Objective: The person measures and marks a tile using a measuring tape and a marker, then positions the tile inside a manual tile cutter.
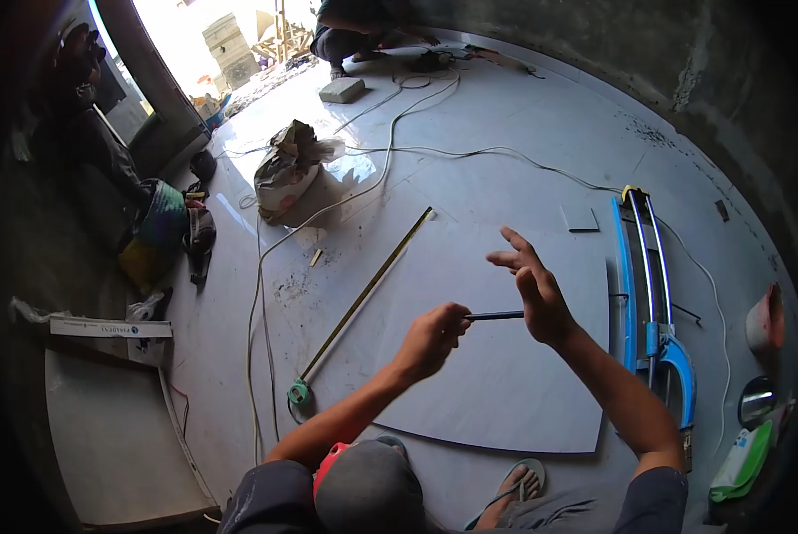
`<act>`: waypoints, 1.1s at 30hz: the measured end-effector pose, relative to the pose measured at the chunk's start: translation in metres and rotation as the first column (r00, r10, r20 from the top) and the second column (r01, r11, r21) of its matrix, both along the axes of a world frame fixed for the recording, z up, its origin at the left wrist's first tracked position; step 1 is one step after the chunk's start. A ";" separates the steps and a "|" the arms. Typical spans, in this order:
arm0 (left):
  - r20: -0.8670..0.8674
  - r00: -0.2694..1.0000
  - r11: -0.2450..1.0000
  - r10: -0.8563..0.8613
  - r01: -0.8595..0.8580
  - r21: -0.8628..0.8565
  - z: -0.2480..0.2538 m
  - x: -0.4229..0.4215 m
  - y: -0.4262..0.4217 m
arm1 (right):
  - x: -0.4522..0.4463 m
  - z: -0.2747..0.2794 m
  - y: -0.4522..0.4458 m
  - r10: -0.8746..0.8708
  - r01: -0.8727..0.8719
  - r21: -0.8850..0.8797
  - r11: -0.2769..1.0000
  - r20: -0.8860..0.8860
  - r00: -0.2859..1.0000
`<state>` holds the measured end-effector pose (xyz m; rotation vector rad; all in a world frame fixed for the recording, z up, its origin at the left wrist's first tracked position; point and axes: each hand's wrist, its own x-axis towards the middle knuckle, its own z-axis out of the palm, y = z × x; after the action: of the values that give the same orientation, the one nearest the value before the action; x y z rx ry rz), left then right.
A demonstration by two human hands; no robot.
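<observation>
left grip (433, 341): pinching one end of dark stick (495, 316) | right grip (543, 301): fingers spread, nothing clasped | stick: bridging the gap between grips, far end by right palm, contact unclear | large tile (506, 392): below both grips | tape measure (366, 295): left of left grip
</observation>
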<state>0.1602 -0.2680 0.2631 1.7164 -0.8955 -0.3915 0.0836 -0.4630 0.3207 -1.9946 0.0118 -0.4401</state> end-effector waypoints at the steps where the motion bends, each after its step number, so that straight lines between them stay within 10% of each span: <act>1: -0.045 0.999 0.999 -0.021 0.022 0.033 -0.010 0.015 0.007 | 0.004 -0.015 -0.012 -0.053 0.053 0.005 0.999 0.026 0.998; 4: -0.028 0.984 0.983 0.175 -0.173 0.055 -0.103 0.078 0.048 | -0.011 -0.041 -0.059 -0.337 0.342 0.180 0.922 -0.055 0.940; 6: 0.337 0.794 0.794 0.507 -0.582 0.177 -0.174 0.126 0.096 | -0.034 -0.074 -0.093 -0.517 0.551 0.116 0.826 -0.230 0.824; 12: 0.735 0.459 0.362 0.499 -0.881 0.305 -0.297 0.178 0.211 | -0.141 -0.138 -0.113 -0.495 0.702 -0.020 0.712 -0.723 0.481; 15: 0.878 0.238 0.032 0.415 -0.968 0.248 -0.281 0.180 0.203 | -0.195 -0.142 -0.097 -0.509 0.605 -0.215 0.767 -0.777 0.369; 19: 0.816 0.212 0.416 0.538 -0.909 -0.039 -0.232 0.171 0.161 | -0.251 -0.129 -0.068 -0.515 0.296 -0.427 0.854 -0.771 0.374; 22: 0.572 0.760 0.821 0.310 -0.517 0.242 -0.191 0.155 0.108 | -0.287 -0.141 -0.046 -0.551 0.422 -0.409 0.809 -0.778 0.303; 28: 0.405 0.914 0.735 0.017 -0.286 0.615 -0.190 0.172 0.072 | -0.335 -0.237 -0.052 -0.751 0.562 -0.530 0.634 -0.595 0.286; 30: 0.472 0.781 0.573 -0.408 -0.183 0.799 -0.136 0.170 0.066 | -0.312 -0.216 -0.064 -0.665 0.683 -0.342 0.645 -0.692 0.281; 33: 0.528 0.660 0.553 -0.534 -0.200 0.809 -0.116 0.182 0.050 | -0.262 -0.176 -0.100 -0.722 0.747 -0.202 0.634 -0.500 0.478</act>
<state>0.3424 -0.2180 0.1468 2.7938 -1.7031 -0.2431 -0.1779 -0.5635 0.1444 -1.9178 1.2985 -0.3760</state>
